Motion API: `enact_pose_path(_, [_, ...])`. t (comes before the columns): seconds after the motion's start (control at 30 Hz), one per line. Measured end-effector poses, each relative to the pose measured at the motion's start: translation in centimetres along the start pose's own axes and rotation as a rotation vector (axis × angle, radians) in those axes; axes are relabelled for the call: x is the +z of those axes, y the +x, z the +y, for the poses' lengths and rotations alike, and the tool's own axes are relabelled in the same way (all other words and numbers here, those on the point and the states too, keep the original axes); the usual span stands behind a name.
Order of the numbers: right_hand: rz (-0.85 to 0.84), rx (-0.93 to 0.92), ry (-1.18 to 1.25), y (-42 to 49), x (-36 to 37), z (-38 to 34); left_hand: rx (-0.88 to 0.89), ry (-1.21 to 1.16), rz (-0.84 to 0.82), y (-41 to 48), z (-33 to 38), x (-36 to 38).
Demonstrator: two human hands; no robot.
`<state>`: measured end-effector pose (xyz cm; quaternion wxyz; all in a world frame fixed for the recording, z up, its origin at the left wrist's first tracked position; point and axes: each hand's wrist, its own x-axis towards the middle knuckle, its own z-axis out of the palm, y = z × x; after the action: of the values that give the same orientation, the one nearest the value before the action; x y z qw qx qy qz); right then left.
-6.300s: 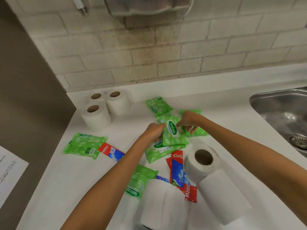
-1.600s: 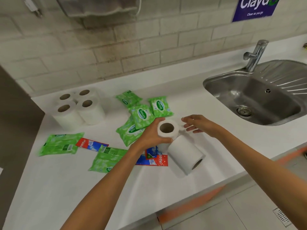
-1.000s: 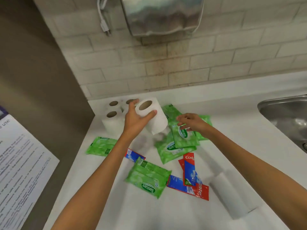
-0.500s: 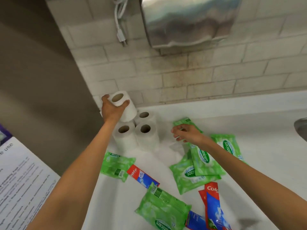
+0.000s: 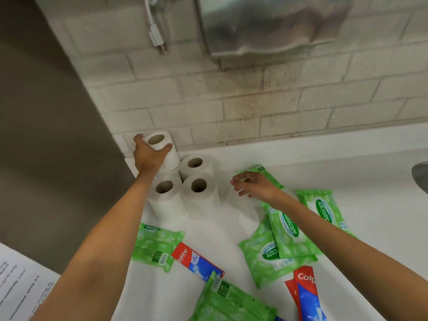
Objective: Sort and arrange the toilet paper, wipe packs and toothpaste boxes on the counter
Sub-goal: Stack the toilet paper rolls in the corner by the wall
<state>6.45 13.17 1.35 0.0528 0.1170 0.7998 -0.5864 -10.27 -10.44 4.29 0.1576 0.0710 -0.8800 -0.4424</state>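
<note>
Seen from above, a white counter (image 5: 347, 172) against a pale brick wall.

At the upper left of the frame, the left hand (image 5: 148, 156) grips a toilet roll (image 5: 163, 148), thumb on one side and fingers curled round the other. A second ago this roll was in the air over the middle of the counter. Now it is in the back corner, apparently resting on top of a rear roll that it mostly hides. Judged from this, the toilet paper is being stacked in one group, and the hand has only to let go.

The held roll is plain white with an open cardboard core facing up. Just right of it and below it, three upright rolls (image 5: 201, 202) stand touching one another.

Lower in the frame lie a green wipe pack (image 5: 157, 242) and, beside it, a red and blue toothpaste box (image 5: 196, 262), both unsorted.

Right of centre, the right hand (image 5: 257, 186) has its fingers loosely curled and nothing visibly pinched. It has stayed over the same green pack (image 5: 264, 172) for the last half second. Whether it touches the pack cannot be told.

Further right, overlapping wipe packs (image 5: 287, 232) lie in a loose heap. More toothpaste boxes (image 5: 305, 295) lie at the lower right.
</note>
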Motion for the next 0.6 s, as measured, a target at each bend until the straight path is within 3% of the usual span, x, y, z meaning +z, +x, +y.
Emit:
enact_pose_path(0.27, [0.002, -0.002, 0.006, 0.7, 0.8, -0.3, -0.036, 0.019, -0.027, -1.1, -0.3, 0.8])
enact_pose_path(0.43, [-0.002, 0.005, -0.002, -0.4, 0.9, -0.7, 0.112, -0.160, 0.178, -6.1, 1.9, 0.4])
enact_pose_path(0.5, [0.006, 0.002, -0.008, -1.5, 0.4, -0.9, 0.185, -0.298, 0.143, -9.4, 3.4, 0.6])
enact_pose_path(0.6, [0.023, -0.025, -0.004, -3.7, -0.8, -1.1, 0.204, -0.421, -0.034, -14.3, 5.1, 1.2])
